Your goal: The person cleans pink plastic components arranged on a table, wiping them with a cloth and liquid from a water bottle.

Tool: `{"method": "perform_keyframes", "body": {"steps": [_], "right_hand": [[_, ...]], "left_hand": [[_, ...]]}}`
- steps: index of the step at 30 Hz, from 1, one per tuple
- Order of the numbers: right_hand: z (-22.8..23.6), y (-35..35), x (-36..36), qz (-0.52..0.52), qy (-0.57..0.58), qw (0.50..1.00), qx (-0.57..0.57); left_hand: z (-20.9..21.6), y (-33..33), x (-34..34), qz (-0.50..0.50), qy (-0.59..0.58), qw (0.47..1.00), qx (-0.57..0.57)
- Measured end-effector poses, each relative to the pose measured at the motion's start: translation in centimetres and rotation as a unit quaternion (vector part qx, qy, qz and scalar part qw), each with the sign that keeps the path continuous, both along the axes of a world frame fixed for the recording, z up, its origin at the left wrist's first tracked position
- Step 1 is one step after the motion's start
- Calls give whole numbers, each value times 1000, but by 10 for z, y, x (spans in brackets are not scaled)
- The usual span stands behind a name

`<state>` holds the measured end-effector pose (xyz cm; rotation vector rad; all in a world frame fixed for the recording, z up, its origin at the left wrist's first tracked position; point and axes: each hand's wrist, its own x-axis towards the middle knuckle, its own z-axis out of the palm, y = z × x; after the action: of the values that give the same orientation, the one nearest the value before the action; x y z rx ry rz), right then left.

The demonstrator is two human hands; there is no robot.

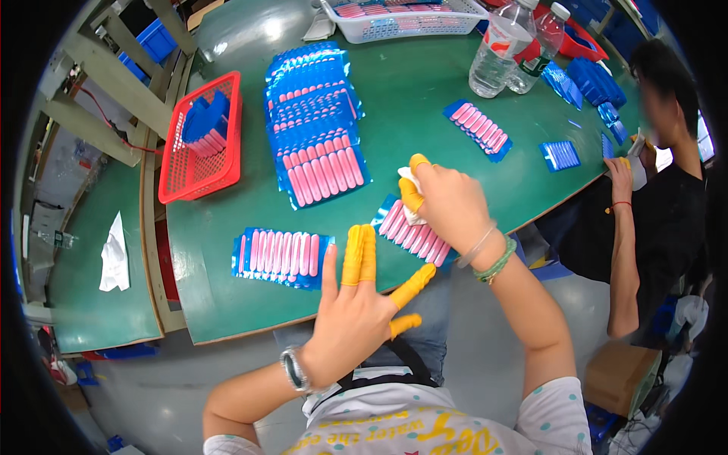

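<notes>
- printing: red-and-white label (503, 39) on one clear bottle (489, 76), green label (533, 66) on second bottle (523, 80), both standing toward far right of bench (409, 91)
- dotted white shirt (440, 402): yellow lettering across front
- left hand (350, 324): spread, back up, holds nothing, yellow cots on thumb and three fingers, little finger bare, middle and ring together
- left index tip just beside pink-rowed sheet (413, 236), can't tell if touching
- right hand (456, 203): yellow-cotted fingers pinching white cloth (413, 215), forearm from lower right
- pink-rowed sheet lies at bench's near edge, under cloth
- second sheet (277, 255) near left little finger
- overlapping sheets (318, 129) farther back, right of red basket (201, 182)
</notes>
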<state>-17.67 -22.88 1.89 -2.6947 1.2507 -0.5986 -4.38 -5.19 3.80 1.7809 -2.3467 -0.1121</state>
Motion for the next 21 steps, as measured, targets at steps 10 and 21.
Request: {"method": "perform_keyframes", "body": {"steps": [10, 21], "right_hand": [[9, 13, 8, 104, 47, 993, 20], [7, 34, -5, 69, 63, 995, -16]], "left_hand": [[-42, -5, -2, 27, -40, 996, -76], [-41, -9, 0, 20, -83, 993, -85]]}}
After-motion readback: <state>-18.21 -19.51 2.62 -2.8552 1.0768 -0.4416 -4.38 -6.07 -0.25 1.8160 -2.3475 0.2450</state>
